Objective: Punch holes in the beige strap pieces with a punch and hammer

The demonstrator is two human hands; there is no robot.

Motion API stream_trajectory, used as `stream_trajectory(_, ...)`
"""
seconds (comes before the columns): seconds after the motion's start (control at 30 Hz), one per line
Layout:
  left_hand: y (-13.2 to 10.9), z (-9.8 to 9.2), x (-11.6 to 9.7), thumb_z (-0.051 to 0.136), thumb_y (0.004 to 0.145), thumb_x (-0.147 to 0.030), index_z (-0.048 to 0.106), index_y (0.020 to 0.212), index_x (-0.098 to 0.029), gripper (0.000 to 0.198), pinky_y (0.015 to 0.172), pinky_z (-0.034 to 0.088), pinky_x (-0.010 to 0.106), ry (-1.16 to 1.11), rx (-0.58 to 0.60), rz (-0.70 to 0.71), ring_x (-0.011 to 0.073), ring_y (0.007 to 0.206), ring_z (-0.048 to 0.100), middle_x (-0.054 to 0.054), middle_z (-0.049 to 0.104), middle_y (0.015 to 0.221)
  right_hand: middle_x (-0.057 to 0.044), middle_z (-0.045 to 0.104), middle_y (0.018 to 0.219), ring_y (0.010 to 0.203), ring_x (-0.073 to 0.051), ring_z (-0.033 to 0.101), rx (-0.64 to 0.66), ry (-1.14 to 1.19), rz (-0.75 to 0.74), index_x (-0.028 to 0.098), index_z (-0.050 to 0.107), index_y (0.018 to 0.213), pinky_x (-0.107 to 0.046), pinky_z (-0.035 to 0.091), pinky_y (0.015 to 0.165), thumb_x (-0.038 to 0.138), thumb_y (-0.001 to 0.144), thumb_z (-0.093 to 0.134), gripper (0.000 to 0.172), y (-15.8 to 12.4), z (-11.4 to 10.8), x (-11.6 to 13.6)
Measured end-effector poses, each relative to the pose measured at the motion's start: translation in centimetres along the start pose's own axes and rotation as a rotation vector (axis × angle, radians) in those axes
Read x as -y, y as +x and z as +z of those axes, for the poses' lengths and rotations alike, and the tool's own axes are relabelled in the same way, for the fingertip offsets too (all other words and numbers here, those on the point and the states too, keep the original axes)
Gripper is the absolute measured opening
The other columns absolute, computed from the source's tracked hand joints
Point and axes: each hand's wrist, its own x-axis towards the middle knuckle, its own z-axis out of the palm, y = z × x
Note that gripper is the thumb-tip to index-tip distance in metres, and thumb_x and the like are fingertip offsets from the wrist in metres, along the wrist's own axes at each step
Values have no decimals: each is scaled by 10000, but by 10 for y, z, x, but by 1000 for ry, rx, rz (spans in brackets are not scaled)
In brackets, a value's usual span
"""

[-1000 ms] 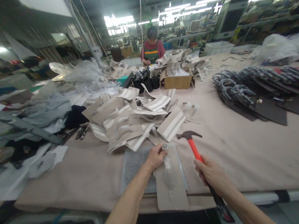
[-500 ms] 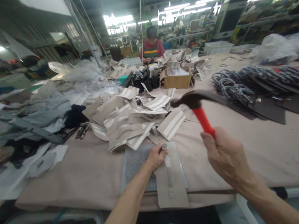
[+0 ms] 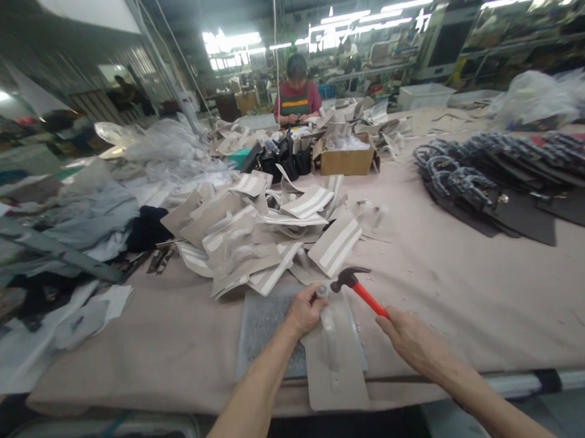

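Note:
My left hand [image 3: 305, 311] is closed round a small metal punch [image 3: 321, 290] standing upright on a beige leather piece [image 3: 336, 369]. That piece lies over a grey metal plate [image 3: 263, 328] at the table's near edge. My right hand [image 3: 412, 341] grips the red handle of a hammer [image 3: 353, 284]. The hammer's dark head sits right at the top of the punch. Whether it touches the punch is unclear.
A heap of beige pieces with white stripes [image 3: 268, 231] lies just beyond the plate. Dark straps and panels [image 3: 499, 171] cover the right side. A cardboard box [image 3: 345, 155] and another person [image 3: 297, 98] are at the far end. Plastic and fabric [image 3: 86, 213] pile up at left.
The hammer went from low beside the punch up to a raised position, then came down onto the top of the punch. My left hand kept hold of the punch in place.

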Motion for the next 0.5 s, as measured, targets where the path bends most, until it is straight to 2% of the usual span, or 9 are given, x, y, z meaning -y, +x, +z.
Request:
stream_trajectory(0.1, 0, -1, 0, 620, 783, -167, 702, 921, -167, 160, 725, 431, 248, 19, -2, 5, 172, 756, 573, 7, 663, 814, -104, 679, 825, 776, -242, 665, -6, -60, 97, 157, 590, 956, -292, 377, 632, 264, 1047, 379, 253, 9, 24, -20)
stream_trajectory(0.17, 0, -1, 0, 631, 780, -176, 699, 937, -165, 172, 735, 437, 253, 3, -12, -9, 175, 765, 582, 10, 671, 823, -151, 673, 965, 869, -278, 656, -116, -147, 61, 133, 604, 1026, -329, 435, 699, 233, 999, 460, 178, 11, 35, -22)
stream_trajectory(0.23, -1, 0, 1, 637, 776, -187, 697, 947, -161, 182, 736, 449, 257, -32, -24, -29, 177, 765, 593, 14, 679, 825, -193, 623, 1160, 1022, -309, 618, -282, -143, -82, 112, 577, 1183, -390, 473, 833, 202, 950, 514, 258, 9, 41, -9)
stream_trajectory(0.3, -1, 1, 2, 645, 773, -195, 698, 952, -161, 189, 741, 461, 259, -52, -37, -36, 179, 771, 606, 17, 690, 835, -192, 542, 1321, 1132, -294, 568, -354, -11, -287, 128, 483, 1353, -408, 466, 942, 172, 928, 505, 428, 4, 43, 16)
stream_trajectory(0.33, -1, 1, 3, 652, 768, -196, 701, 951, -161, 193, 743, 466, 259, -56, -41, -36, 178, 775, 613, 18, 697, 840, -173, 515, 1360, 1136, -266, 561, -331, 66, -392, 152, 448, 1394, -388, 467, 954, 146, 922, 480, 473, 2, 45, 30)
stream_trajectory(0.4, 0, 3, 5, 676, 750, -208, 706, 932, -160, 191, 736, 475, 254, -72, -61, -50, 177, 770, 624, 19, 710, 835, -124, 529, 1328, 1068, -215, 568, -219, 155, -544, 194, 489, 1347, -335, 473, 913, 71, 895, 429, 472, -1, 52, 55)
stream_trajectory(0.5, 5, 5, 7, 721, 733, -298, 690, 876, -155, 204, 697, 495, 255, -216, -211, -158, 178, 723, 639, 24, 713, 782, -84, 582, 1167, 988, -189, 557, -113, 131, -540, 192, 601, 1107, -295, 449, 859, -9, 854, 391, 385, 2, 67, 74)
